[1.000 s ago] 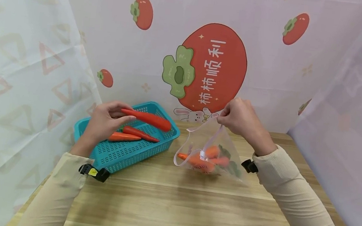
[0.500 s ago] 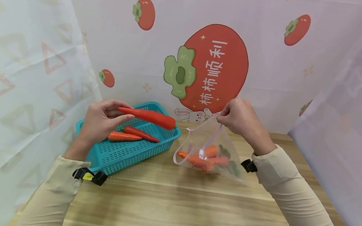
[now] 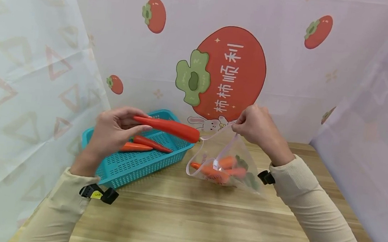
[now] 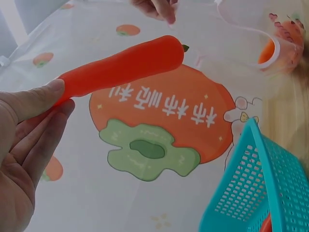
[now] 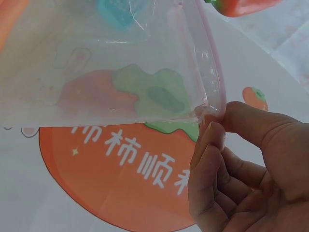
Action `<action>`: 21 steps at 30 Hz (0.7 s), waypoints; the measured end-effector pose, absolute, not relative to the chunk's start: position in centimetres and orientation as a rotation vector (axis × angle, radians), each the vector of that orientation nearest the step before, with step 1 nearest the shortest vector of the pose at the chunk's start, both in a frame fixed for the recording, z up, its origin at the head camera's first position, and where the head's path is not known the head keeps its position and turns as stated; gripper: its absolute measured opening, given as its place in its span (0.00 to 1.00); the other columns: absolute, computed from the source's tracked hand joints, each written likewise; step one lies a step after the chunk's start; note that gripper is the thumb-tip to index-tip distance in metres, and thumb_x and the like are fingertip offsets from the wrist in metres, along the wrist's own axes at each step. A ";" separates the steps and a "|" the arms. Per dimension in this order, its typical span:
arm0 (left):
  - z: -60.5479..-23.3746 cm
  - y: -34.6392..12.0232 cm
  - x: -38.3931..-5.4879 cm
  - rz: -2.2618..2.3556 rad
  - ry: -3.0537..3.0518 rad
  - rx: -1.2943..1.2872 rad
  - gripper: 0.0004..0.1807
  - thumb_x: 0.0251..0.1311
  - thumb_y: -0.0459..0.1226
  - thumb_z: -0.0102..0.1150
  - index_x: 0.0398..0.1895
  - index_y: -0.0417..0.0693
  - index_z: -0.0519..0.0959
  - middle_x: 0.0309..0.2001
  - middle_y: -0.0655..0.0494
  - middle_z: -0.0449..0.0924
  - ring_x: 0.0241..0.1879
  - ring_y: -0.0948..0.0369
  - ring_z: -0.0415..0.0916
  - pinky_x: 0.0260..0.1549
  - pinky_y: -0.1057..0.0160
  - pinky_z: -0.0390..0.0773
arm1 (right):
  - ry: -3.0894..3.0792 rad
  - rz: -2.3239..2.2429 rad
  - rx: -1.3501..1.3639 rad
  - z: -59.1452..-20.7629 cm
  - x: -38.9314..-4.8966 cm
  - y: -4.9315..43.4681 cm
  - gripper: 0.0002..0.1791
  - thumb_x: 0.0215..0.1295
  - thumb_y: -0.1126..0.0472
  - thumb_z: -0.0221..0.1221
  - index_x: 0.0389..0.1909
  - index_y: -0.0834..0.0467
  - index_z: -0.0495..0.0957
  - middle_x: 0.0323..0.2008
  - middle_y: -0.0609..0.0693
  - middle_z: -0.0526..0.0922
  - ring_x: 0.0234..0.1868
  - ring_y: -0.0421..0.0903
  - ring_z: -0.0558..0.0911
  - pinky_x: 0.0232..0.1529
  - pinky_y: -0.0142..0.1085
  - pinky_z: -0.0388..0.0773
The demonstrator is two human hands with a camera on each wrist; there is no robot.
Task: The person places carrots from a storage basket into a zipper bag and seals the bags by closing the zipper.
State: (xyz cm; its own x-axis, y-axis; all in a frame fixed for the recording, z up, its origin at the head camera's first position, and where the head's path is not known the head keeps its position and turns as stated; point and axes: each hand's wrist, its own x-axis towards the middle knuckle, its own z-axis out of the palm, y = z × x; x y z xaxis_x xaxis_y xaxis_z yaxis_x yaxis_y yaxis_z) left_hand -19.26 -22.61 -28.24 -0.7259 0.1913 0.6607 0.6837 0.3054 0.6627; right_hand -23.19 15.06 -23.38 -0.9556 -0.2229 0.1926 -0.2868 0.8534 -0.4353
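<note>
My left hand (image 3: 109,133) pinches a red chili pepper (image 3: 175,130) by its narrow tip, above the basket. Its thick end, with a small green stem, points right to the mouth of a clear zip bag (image 3: 248,162). In the left wrist view the chili pepper (image 4: 130,65) sits between thumb and fingers. My right hand (image 3: 259,126) pinches the bag's upper corner, holding the mouth raised. The right wrist view shows thumb and fingers on the bag's pink-edged rim (image 5: 215,58). Orange carrots (image 3: 215,173) and something green lie inside the bag, blurred by the plastic.
A turquoise perforated basket (image 3: 153,172) stands at left on the wooden table (image 3: 186,226). In it lie another red chili pepper (image 3: 152,143) and an orange carrot (image 3: 136,147). Printed cloth walls (image 3: 171,63) close off the back and both sides.
My left hand has carried the chili pepper to the right, so its stem end is now by the bag's mouth. My right hand and the bag have barely moved.
</note>
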 end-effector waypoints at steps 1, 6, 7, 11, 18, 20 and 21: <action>-28.2 -22.4 -19.2 -1.413 -2.119 -0.781 0.15 0.57 0.22 0.73 0.47 0.39 0.88 0.39 0.65 0.91 0.36 0.69 0.91 0.38 0.71 0.88 | -2.892 0.707 0.400 -23.4 -23.2 15.0 0.18 0.67 0.64 0.65 0.14 0.59 0.81 0.12 0.46 0.73 0.17 0.42 0.66 0.22 0.36 0.65; -27.8 -21.6 -19.0 -1.435 -2.140 -0.803 0.15 0.58 0.23 0.73 0.49 0.38 0.87 0.42 0.44 0.91 0.39 0.70 0.91 0.43 0.70 0.88 | -2.885 0.696 0.402 -23.5 -23.3 14.9 0.19 0.66 0.64 0.65 0.14 0.58 0.81 0.12 0.46 0.73 0.17 0.42 0.66 0.22 0.35 0.65; -27.8 -21.4 -19.0 -1.438 -2.147 -0.805 0.15 0.59 0.24 0.73 0.50 0.38 0.87 0.43 0.42 0.91 0.39 0.70 0.91 0.44 0.70 0.88 | -2.885 0.698 0.402 -23.6 -23.3 14.9 0.18 0.66 0.64 0.65 0.15 0.59 0.82 0.13 0.46 0.74 0.18 0.42 0.67 0.22 0.35 0.65; -27.9 -20.5 -19.2 -1.458 -2.154 -0.835 0.14 0.60 0.27 0.74 0.50 0.39 0.87 0.44 0.42 0.90 0.40 0.67 0.91 0.46 0.69 0.88 | -2.885 0.709 0.401 -23.6 -23.3 14.9 0.17 0.66 0.64 0.66 0.16 0.60 0.83 0.14 0.48 0.77 0.18 0.43 0.68 0.22 0.35 0.66; -28.5 -19.3 -19.7 -1.411 -2.194 -0.889 0.14 0.61 0.28 0.73 0.50 0.40 0.87 0.46 0.44 0.91 0.41 0.68 0.91 0.48 0.71 0.87 | -2.891 0.719 0.398 -23.5 -23.3 14.8 0.15 0.66 0.63 0.66 0.18 0.61 0.85 0.17 0.50 0.82 0.20 0.45 0.72 0.22 0.36 0.68; -28.6 -19.0 -19.7 -1.394 -2.209 -0.889 0.14 0.61 0.28 0.73 0.50 0.41 0.87 0.46 0.45 0.91 0.41 0.67 0.91 0.48 0.71 0.87 | -2.895 0.723 0.394 -23.4 -23.3 14.8 0.15 0.67 0.63 0.66 0.19 0.61 0.86 0.18 0.50 0.83 0.21 0.45 0.73 0.23 0.36 0.69; -28.7 -18.8 -19.8 -1.391 -2.212 -0.889 0.14 0.61 0.28 0.74 0.50 0.41 0.87 0.45 0.46 0.91 0.41 0.66 0.92 0.48 0.71 0.87 | -2.896 0.725 0.393 -23.4 -23.3 14.7 0.15 0.67 0.63 0.66 0.19 0.60 0.86 0.19 0.51 0.84 0.21 0.45 0.74 0.23 0.36 0.69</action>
